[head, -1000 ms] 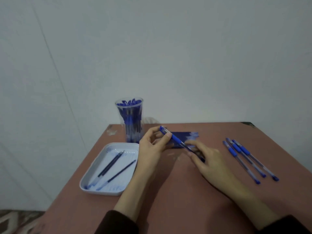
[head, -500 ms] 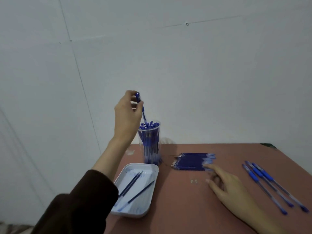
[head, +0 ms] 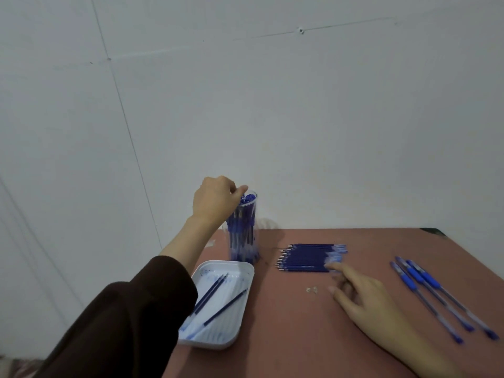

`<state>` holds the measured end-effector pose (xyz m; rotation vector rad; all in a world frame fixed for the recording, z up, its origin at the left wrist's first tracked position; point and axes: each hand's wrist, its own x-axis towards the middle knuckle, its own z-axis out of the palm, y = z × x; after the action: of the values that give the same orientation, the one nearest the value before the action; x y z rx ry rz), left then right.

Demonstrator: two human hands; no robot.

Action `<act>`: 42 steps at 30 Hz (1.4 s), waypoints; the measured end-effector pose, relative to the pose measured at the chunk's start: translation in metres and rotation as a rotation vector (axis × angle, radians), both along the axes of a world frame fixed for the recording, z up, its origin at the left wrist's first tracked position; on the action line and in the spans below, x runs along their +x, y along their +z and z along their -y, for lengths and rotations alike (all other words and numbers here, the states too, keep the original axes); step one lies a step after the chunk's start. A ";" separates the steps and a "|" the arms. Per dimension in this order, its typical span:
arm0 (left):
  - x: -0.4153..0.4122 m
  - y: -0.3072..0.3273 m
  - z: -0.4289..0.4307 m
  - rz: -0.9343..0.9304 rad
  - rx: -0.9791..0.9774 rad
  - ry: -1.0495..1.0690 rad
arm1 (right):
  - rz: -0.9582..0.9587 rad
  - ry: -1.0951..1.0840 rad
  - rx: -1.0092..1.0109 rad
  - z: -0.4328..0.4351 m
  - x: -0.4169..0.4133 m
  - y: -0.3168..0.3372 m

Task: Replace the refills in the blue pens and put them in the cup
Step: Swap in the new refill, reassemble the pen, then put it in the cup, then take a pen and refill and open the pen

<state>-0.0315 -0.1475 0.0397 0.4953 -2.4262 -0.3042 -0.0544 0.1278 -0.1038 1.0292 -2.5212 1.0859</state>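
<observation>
Our left hand (head: pixel 215 199) curls over the mouth of the cup (head: pixel 245 241), fingertips among the blue pens (head: pixel 247 199) packed inside; we cannot tell whether it pinches one. Our right hand (head: pixel 362 293) lies relaxed on the bench (head: pixel 300 336), one fingertip touching the row of refills (head: pixel 308 257). Three loose pens (head: pixel 421 281) lie to its right.

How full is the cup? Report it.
Nearly full: pens stand packed upright in the cup, caps reaching its rim by the left hand.
</observation>
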 end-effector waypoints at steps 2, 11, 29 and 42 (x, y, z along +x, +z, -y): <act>0.001 -0.002 0.000 0.017 0.050 0.006 | 0.005 -0.007 0.007 0.001 0.000 0.000; 0.017 -0.029 -0.058 -0.219 0.085 -0.282 | -0.085 -0.184 -0.058 -0.007 -0.011 0.002; 0.028 -0.130 -0.119 -0.167 0.359 -0.474 | 0.091 -0.937 0.237 -0.087 -0.042 0.018; 0.030 -0.125 -0.117 -0.158 0.477 -0.493 | 0.009 -0.560 -0.212 -0.062 -0.026 0.027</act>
<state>-0.0019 -0.0304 -0.0856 0.0519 -2.2843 -1.1035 -0.0800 0.1901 -0.0766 0.2340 -2.4034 1.1364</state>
